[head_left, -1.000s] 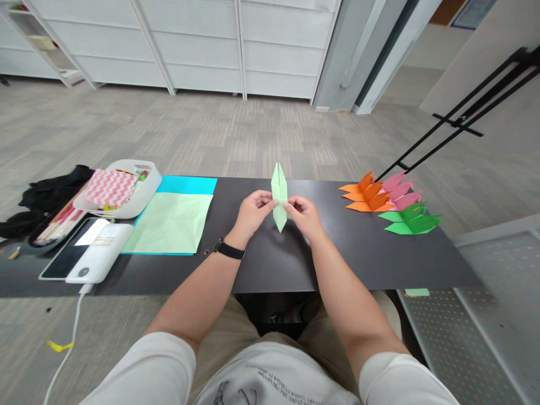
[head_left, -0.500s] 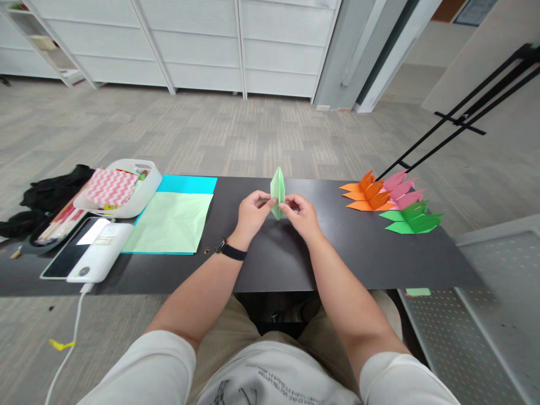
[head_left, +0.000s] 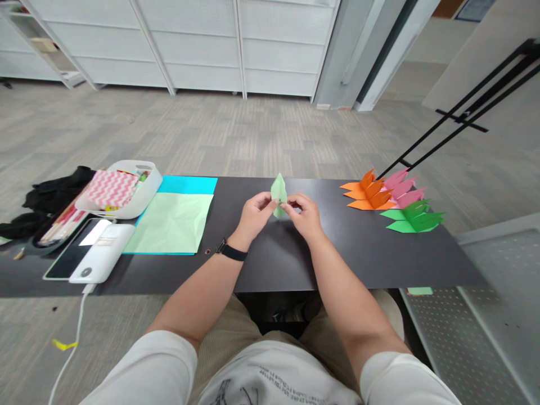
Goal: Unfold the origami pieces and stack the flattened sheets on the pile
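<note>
A light green folded paper piece (head_left: 278, 193) is held just above the black table (head_left: 295, 253), its point tilted away from me. My left hand (head_left: 255, 212) pinches its left side and my right hand (head_left: 304, 215) pinches its right side, fingers closed on the paper. A black watch sits on my left wrist. To the right lie finished folded shapes: an orange one (head_left: 366, 194), a pink one (head_left: 403, 188) and a dark green one (head_left: 413, 219).
Flat sheets lie left of my hands, a light green sheet (head_left: 171, 224) on a cyan sheet (head_left: 189, 184). Further left stand a white tray (head_left: 126, 191) of patterned paper, a phone (head_left: 70, 256), a white power bank (head_left: 101, 254) with a cable, and black cloth (head_left: 50, 188).
The green folded piece has tipped away from me, from standing tall to lying low between my fingers. Both hands have stayed in place, close together.
</note>
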Demonstrator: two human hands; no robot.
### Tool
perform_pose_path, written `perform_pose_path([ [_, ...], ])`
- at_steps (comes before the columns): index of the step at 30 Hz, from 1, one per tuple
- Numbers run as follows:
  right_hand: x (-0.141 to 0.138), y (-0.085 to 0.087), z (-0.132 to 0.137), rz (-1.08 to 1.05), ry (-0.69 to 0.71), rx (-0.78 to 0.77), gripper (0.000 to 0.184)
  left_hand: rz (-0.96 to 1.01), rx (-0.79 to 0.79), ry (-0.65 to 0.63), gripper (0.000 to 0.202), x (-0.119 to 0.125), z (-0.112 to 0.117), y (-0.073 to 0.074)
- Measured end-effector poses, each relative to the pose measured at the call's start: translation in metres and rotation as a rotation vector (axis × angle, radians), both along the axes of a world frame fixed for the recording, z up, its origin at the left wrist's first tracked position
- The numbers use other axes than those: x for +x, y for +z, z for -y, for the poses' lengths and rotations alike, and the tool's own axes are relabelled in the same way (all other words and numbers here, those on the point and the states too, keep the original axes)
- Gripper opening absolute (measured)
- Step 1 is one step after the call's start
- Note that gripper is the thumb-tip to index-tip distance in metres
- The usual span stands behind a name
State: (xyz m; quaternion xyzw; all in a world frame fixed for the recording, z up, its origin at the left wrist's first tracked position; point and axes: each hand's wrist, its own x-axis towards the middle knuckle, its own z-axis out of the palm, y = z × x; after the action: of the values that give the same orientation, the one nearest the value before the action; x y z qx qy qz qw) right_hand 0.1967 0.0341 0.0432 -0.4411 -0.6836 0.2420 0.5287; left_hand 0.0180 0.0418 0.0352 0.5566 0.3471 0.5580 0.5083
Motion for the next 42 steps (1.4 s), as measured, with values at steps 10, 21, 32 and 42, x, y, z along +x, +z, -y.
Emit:
perform_pose_path([
  [10,0.002,-0.008,-0.007,-0.277,0.068,-0.141,0.026,0.015,0.002,-0.11,0.033,-0.002,0.002,0.001],
  [21,0.003,-0.004,-0.002,-0.143,0.072,-0.017,0.023,-0.329,0.411,0.274,0.021,-0.007,0.01,0.016],
  [32,0.0,0.008,0.008,0.014,-0.102,0.223,0.008,-0.547,0.609,0.319,0.014,-0.007,0.016,0.016],
  [42,0.002,0.012,0.009,-0.034,-0.104,0.128,0.018,-0.557,0.603,0.313,0.015,-0.01,0.014,0.017],
])
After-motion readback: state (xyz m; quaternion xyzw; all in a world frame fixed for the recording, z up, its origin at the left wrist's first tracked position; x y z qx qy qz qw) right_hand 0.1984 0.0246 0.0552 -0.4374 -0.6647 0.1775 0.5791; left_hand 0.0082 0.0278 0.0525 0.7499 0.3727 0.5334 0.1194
